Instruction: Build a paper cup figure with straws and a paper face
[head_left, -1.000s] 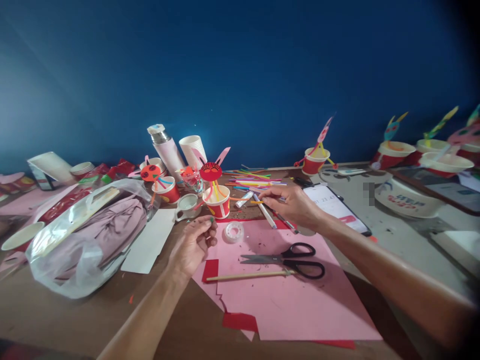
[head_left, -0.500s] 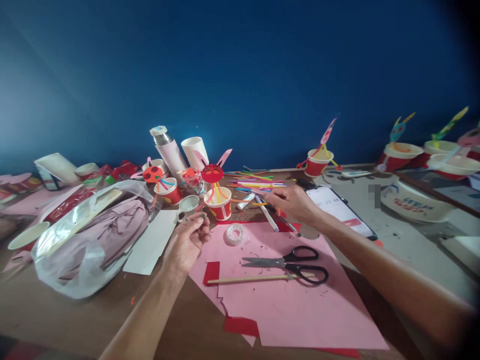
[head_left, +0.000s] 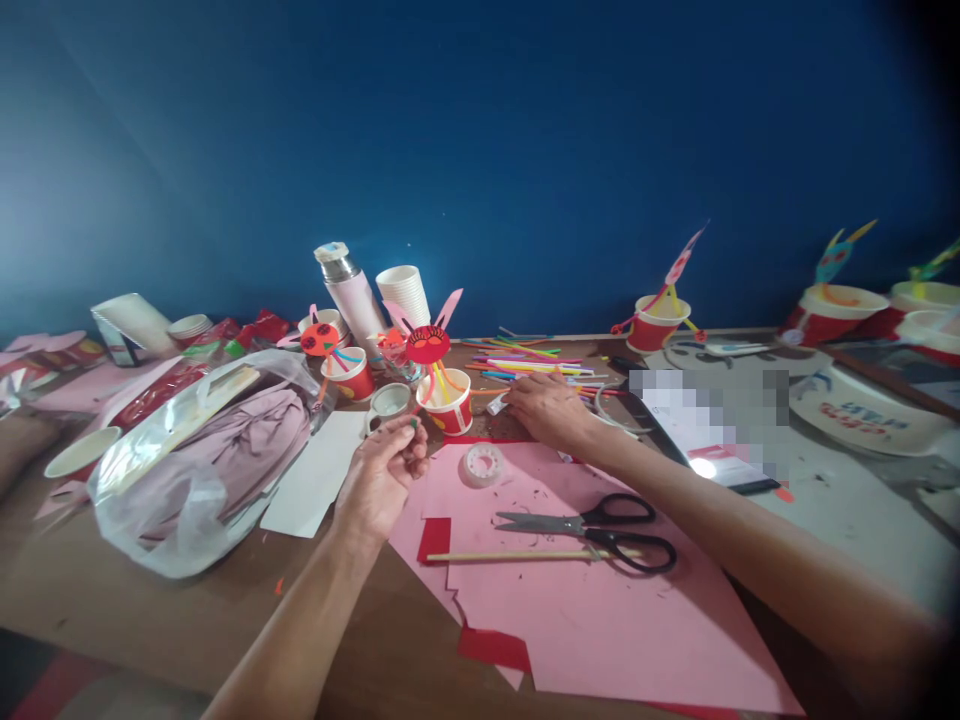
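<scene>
My left hand (head_left: 384, 478) is closed in a pinch, with a small dark green bit (head_left: 413, 424) showing at its fingertips. Close behind it stands a red and white paper cup (head_left: 448, 408) bearing a red paper face (head_left: 427, 345) with pink ears. My right hand (head_left: 551, 410) reaches palm down over the markers, beside a white marker (head_left: 496, 404). Its fingertips are hidden, so any grip there cannot be made out. Below the hands, a tape roll (head_left: 484, 465), black-handled scissors (head_left: 592, 522) and a thin wooden stick (head_left: 510, 557) lie on pink paper (head_left: 600, 630).
Colourful pipe cleaners (head_left: 525, 352) lie behind my right hand. A plastic bag (head_left: 161, 510) and white card (head_left: 315, 475) are at left. A flask (head_left: 351, 290) and stacked cups (head_left: 403, 292) stand behind. At right are a phone (head_left: 697, 430) and more decorated cups (head_left: 832, 312).
My right hand has moved left and lower over the markers, covering some of them. My left hand keeps its pinch. The whole view has shifted slightly.
</scene>
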